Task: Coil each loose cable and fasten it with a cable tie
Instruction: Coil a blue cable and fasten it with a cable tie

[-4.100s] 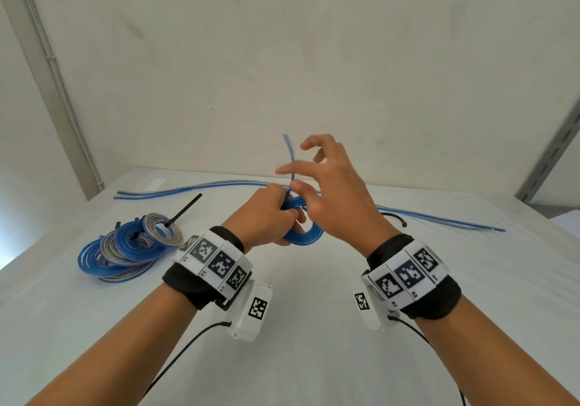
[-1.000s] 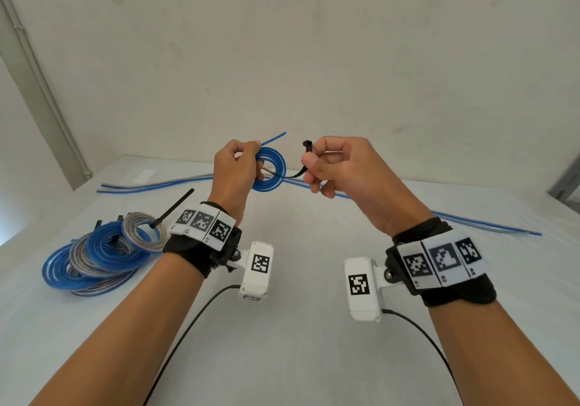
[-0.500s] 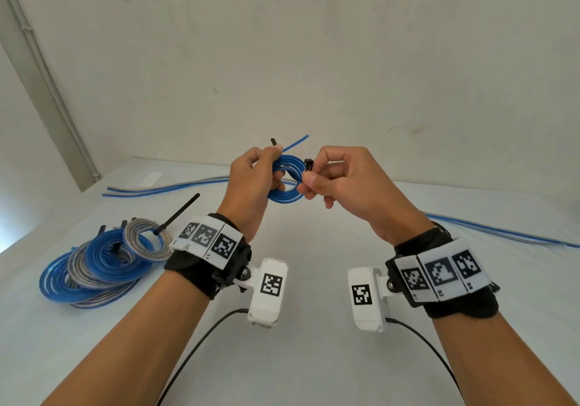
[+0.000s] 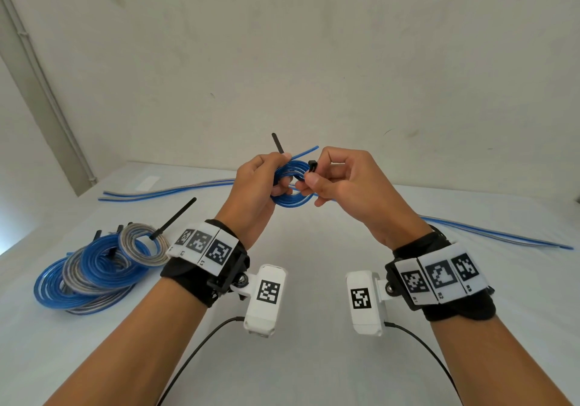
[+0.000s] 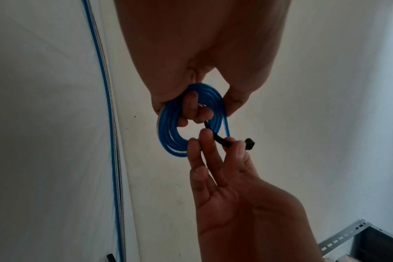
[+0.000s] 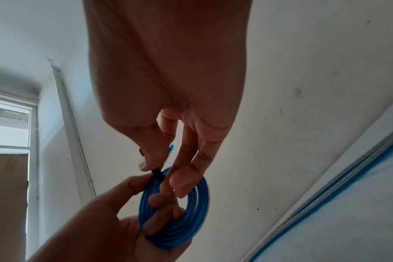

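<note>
The blue cable coil, raised above the counter in my left hand grip, now has the cable tie threaded through since a second ago, my right hand pinching its head, ready for locking.

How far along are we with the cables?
Done: a pile of tied coils lies on the table's left. In hand: left hand holds a blue coil; right hand pinches a black tie threaded through it, not yet closed. Left: straight cables by the wall.
</note>
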